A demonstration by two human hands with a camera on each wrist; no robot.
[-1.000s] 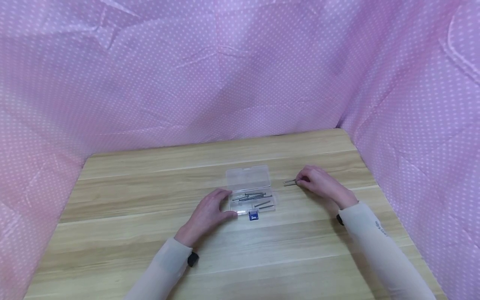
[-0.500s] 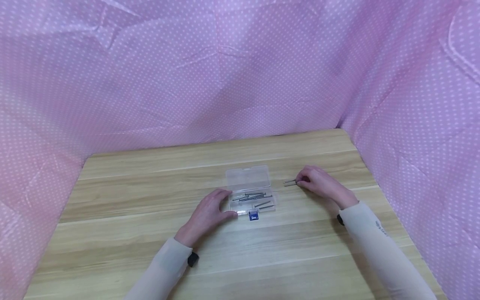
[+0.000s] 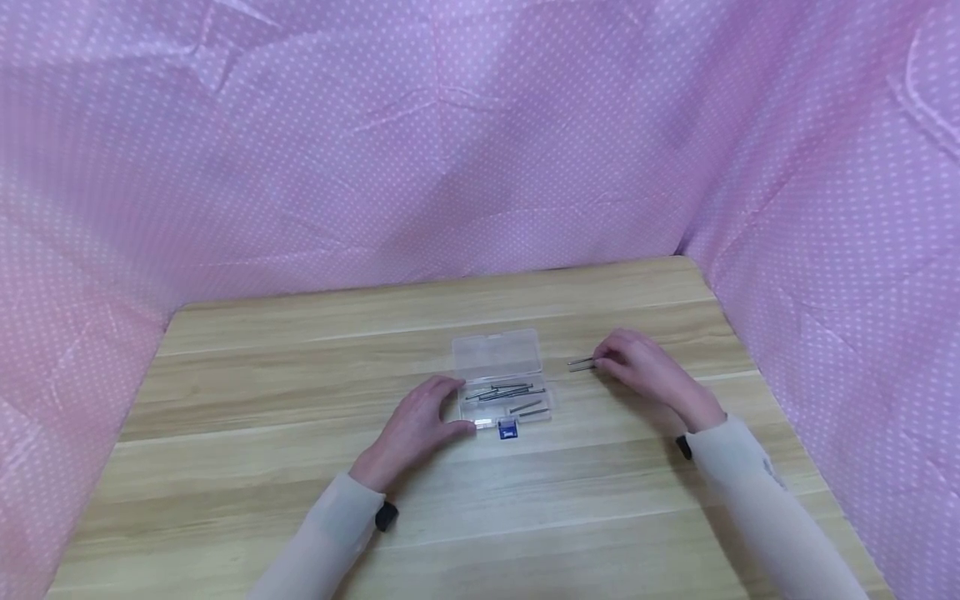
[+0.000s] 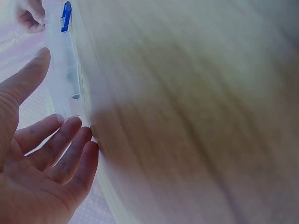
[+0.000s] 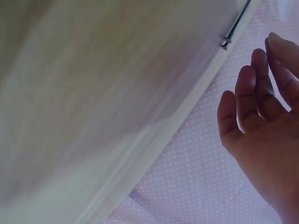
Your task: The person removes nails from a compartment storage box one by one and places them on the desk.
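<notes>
A clear plastic box lies in the middle of the table with its lid folded back. Several long metal nails lie in it, and a blue latch hangs at its front. My left hand holds the box's left end, thumb at the front corner and fingers at the back one. To the right of the box, two loose nails lie side by side on the wood. My right hand hovers over their right ends, fingers bent; the right wrist view shows their heads free of the fingertips.
The wooden table has a rounded far right corner. Pink dotted cloth hangs behind it and along both sides. A black band shows at the left wrist.
Both hands, the box and the two loose nails keep their places. The head view has shifted very slightly, and the right forearm has turned a little.
</notes>
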